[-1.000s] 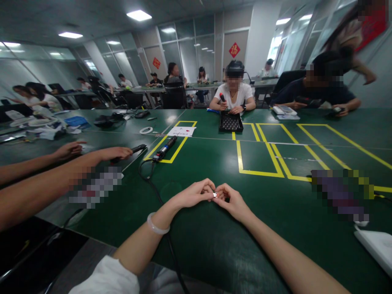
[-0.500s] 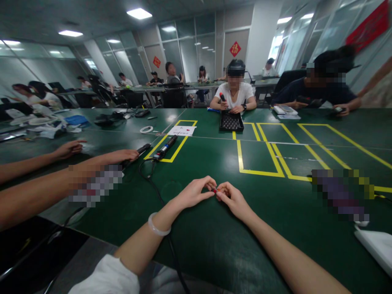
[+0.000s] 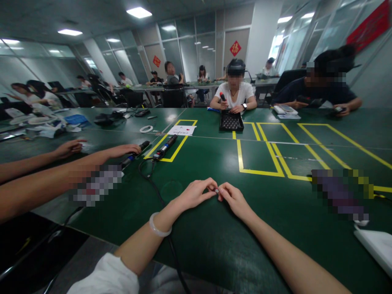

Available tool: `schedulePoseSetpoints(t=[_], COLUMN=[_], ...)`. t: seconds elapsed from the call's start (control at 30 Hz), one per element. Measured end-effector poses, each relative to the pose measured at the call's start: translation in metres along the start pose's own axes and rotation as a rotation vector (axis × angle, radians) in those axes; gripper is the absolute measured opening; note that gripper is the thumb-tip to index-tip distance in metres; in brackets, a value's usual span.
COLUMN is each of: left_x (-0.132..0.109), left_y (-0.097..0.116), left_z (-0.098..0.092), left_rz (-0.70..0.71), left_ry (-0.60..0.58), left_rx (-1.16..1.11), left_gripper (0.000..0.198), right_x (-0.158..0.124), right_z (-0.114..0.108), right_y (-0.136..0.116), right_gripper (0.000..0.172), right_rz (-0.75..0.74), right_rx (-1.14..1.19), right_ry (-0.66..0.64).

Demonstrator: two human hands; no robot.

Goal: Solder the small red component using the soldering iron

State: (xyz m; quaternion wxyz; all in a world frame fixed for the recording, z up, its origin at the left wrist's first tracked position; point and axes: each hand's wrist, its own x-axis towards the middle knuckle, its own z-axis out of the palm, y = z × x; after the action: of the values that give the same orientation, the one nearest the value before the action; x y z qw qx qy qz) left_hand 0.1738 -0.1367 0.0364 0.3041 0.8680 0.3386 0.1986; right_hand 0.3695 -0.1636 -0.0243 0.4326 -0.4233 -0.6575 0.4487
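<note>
The piece (image 3: 217,190) is between the person's fingertips, over the green table (image 3: 208,163); it is too small and covered to tell its long axis or which way it points. A red diamond (image 3: 235,48) reads "福"; the sheet's (image 3: 182,130) print is too blurred to read. Left hand (image 3: 197,193) and right hand (image 3: 234,197) both pinch the piece, fingers curled narrow.

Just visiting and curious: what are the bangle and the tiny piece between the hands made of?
Bangle: smooth and milky white with a soft sheen, perhaps stone, glass or plastic.
Tiny piece: a pale glint suggests metal or shiny plastic, but it is too small to tell.
</note>
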Motion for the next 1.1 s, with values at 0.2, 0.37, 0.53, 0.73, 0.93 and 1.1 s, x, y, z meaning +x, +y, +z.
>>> schedulePoseSetpoints(t=[0.2,0.37,0.53,0.73,0.93,1.1], left_x=[-0.001,0.000,0.003,0.003,-0.003,-0.006], left_y=[-0.004,-0.008,-0.061,-0.167,-0.218,-0.227], left_z=[-0.001,-0.010,-0.052,-0.144,-0.197,-0.202], left_rz=[-0.023,-0.037,-0.114,-0.543,-0.695,-0.684], left_ry=[-0.012,-0.011,0.116,0.189,-0.006,-0.024], left_rx=[-0.006,-0.051,0.205,0.728,0.714,0.690], left_gripper=[0.017,0.024,0.038,0.074,0.085,0.078], right_x=[-0.001,-0.001,-0.001,-0.001,-0.001,-0.001], right_z=[0.003,0.003,0.004,0.004,0.003,0.003], right_y=[-0.005,-0.007,-0.009,-0.013,-0.012,-0.010], right_gripper=[0.020,0.018,0.017,0.016,0.017,0.019], right_rz=[-0.026,-0.003,0.022,0.049,0.051,0.038], right_rx=[0.050,0.033,0.022,-0.012,-0.021,-0.034], right_ry=[0.013,0.005,-0.020,-0.040,-0.041,-0.052])
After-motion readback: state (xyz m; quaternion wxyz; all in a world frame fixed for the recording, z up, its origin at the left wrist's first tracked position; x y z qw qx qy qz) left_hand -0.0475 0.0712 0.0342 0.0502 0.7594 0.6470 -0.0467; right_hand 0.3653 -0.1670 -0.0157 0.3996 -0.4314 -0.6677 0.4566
